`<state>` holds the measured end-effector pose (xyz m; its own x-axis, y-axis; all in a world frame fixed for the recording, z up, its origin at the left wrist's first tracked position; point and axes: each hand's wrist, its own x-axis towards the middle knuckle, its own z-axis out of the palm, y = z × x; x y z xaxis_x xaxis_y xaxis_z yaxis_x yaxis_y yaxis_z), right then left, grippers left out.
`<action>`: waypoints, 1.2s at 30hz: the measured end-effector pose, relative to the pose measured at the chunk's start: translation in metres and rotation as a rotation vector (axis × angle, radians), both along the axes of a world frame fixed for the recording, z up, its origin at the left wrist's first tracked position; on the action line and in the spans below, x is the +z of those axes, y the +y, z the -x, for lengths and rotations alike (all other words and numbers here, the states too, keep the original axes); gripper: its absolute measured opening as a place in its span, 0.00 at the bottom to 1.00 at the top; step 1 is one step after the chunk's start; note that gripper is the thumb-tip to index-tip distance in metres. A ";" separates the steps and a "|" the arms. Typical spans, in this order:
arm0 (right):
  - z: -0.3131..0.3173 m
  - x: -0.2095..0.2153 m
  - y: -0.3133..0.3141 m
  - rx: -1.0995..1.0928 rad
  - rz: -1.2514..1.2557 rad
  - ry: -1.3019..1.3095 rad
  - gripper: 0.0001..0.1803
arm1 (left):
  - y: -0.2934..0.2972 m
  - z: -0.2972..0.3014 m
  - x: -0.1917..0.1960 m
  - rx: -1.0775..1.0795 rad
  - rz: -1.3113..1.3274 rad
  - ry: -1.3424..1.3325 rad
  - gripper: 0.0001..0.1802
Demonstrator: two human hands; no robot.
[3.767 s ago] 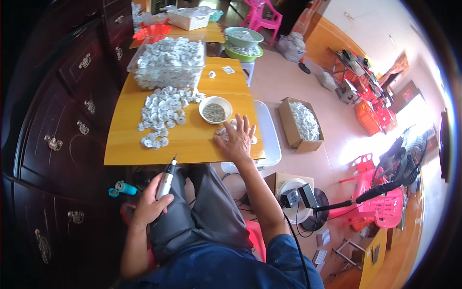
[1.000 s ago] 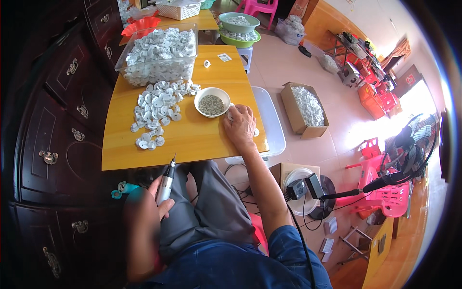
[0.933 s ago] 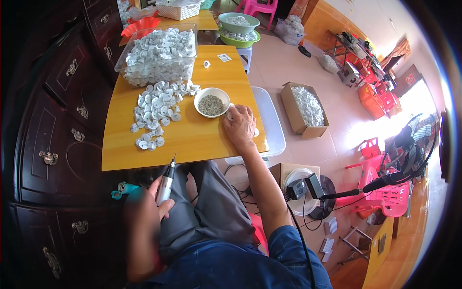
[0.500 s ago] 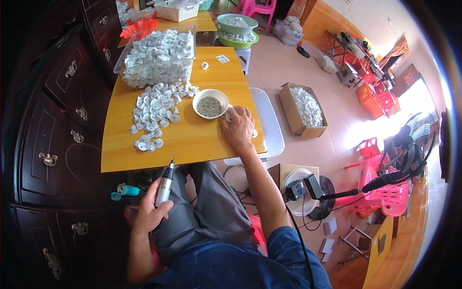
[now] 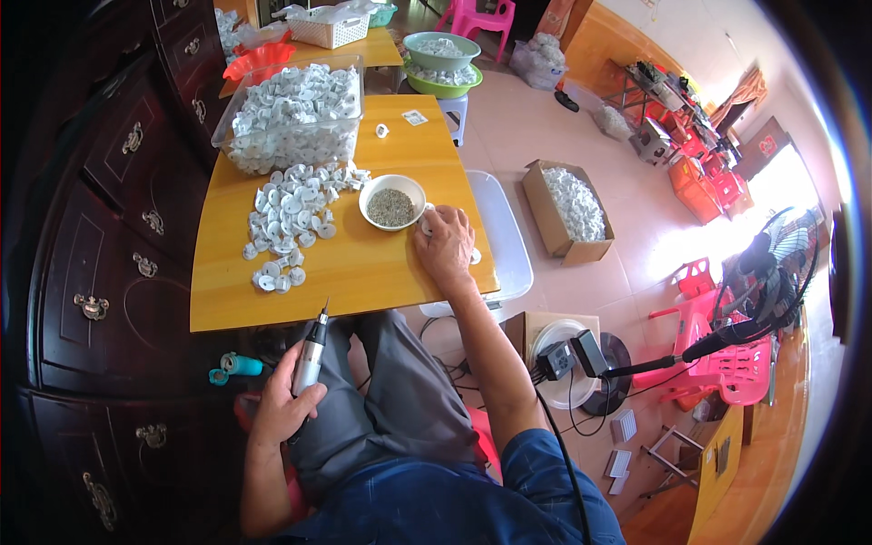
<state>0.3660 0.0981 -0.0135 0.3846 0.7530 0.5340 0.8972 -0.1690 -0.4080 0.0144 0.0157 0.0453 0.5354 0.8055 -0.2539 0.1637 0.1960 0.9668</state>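
Observation:
My left hand (image 5: pixel 282 407) is closed around a silver and black electric screwdriver (image 5: pixel 310 361). The tool points up over my lap, its thin bit just off the table's front edge. On the yellow wooden table (image 5: pixel 354 277), my right hand (image 5: pixel 445 247) rests with bent fingers on a small white plastic part (image 5: pixel 425 225), mostly hidden under them. Beside those fingers is a white bowl (image 5: pixel 420 189) of small metal screws (image 5: pixel 391 209). Another white part (image 5: pixel 475 256) lies by the right edge of this hand. To the left spreads a loose pile of round white plastic parts (image 5: pixel 286 213).
A clear bin (image 5: pixel 227 147) heaped with similar parts stands at the table's far left. A clear plastic tub (image 5: pixel 509 245) sits to the right, below table height. Beyond it is a cardboard box (image 5: pixel 542 209) of white parts. A fan (image 5: pixel 772 263) stands further right; dark drawers (image 5: pixel 109 236) border the left.
The view has shifted slightly, so the table sits a little lower and further left. Both hands keep almost the same pose and place.

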 end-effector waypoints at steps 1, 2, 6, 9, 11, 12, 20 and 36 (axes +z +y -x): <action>-0.002 -0.003 0.001 0.015 -0.032 -0.018 0.14 | 0.000 0.000 0.000 -0.008 0.000 0.004 0.38; -0.005 -0.006 0.001 0.030 -0.064 -0.036 0.14 | 0.000 -0.001 -0.001 -0.010 -0.003 0.000 0.38; -0.004 -0.005 0.001 0.031 -0.044 -0.045 0.16 | 0.000 -0.002 -0.001 -0.007 -0.007 -0.009 0.38; 0.000 0.003 0.000 -0.005 -0.021 -0.023 0.21 | -0.001 -0.002 0.000 -0.003 0.009 -0.015 0.38; 0.001 0.004 0.001 -0.018 0.016 -0.013 0.25 | -0.001 -0.004 0.001 0.003 0.018 -0.017 0.37; 0.001 0.005 0.001 -0.024 0.012 -0.015 0.25 | 0.000 -0.005 0.001 0.006 0.020 -0.018 0.37; 0.002 0.002 0.002 -0.014 0.066 0.014 0.25 | 0.000 -0.010 0.003 -0.004 0.025 -0.003 0.37; -0.002 -0.004 0.011 0.004 0.021 0.058 0.15 | -0.001 -0.022 0.010 0.007 0.006 0.036 0.37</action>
<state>0.3680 0.1088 -0.0176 0.4112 0.7656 0.4948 0.8728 -0.1742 -0.4559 0.0367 0.0149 0.0557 0.5204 0.8077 -0.2772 0.1966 0.2025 0.9593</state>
